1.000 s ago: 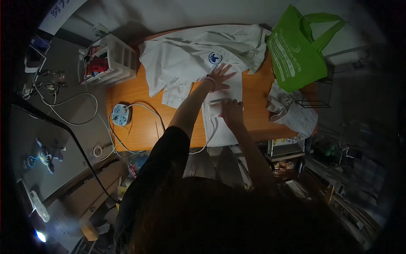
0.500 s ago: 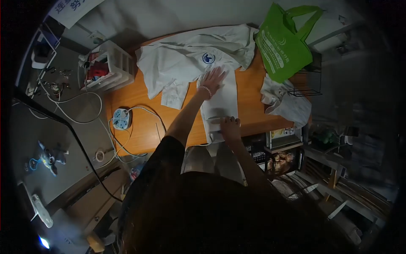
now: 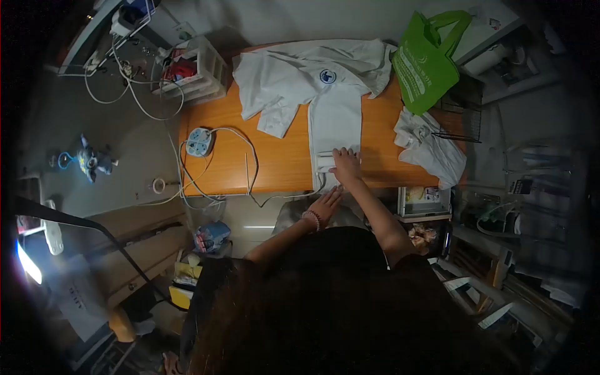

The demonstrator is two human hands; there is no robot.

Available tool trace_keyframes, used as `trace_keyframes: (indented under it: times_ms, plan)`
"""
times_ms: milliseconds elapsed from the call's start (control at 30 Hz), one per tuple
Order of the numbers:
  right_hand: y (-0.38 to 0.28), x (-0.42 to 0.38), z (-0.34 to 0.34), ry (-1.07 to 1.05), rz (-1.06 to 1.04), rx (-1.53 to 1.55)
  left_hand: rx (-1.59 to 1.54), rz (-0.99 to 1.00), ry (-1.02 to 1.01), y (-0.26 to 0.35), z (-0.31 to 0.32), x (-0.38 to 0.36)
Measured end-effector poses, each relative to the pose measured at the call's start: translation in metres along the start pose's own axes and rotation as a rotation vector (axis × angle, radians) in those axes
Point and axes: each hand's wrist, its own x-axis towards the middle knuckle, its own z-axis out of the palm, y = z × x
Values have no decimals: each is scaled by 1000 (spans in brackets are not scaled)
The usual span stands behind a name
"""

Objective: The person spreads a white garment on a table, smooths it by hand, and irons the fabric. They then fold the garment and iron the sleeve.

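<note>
A white shirt (image 3: 275, 78) with a round blue emblem (image 3: 327, 76) lies across the table, one long sleeve (image 3: 335, 122) stretched toward me. My right hand (image 3: 346, 165) is closed around the handle of a white handheld iron (image 3: 325, 162), which rests on the lower part of that sleeve. Behind it, at the table's front edge, my left hand (image 3: 326, 207) lies with fingers extended against the cuff end. A beaded bracelet circles the left wrist. Whether the left fingers pinch any cloth is hidden.
A power strip (image 3: 200, 142) with a looping white cord (image 3: 253, 156) sits on the orange table (image 3: 281, 172) at left. Drawers (image 3: 212, 72) stand at the back left. At right are a green bag (image 3: 426, 65), a wire rack (image 3: 462, 115) and crumpled white cloth (image 3: 431, 147).
My left hand has left the upper sleeve and come back to the cuff end near the table edge. The right hand stays on the iron. The camera view has shifted.
</note>
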Motion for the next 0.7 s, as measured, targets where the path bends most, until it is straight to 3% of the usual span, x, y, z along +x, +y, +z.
trace_keyframes:
  times_ms: [33,100,333,533,700]
  plan:
    - [-1,0,-5,-23,3,8,-3,-17,11,9,10,10]
    - [0,-1,-10,-48,-16,5,217,-292,-148,21,37,30]
    - [11,17,-1,-19,-92,-47,226,-566,-115,48,49,51]
    - [18,66,-13,22,-127,-70,92,-741,0,58,42,65]
    - [23,101,-14,71,-136,-116,4,-883,229,62,43,72]
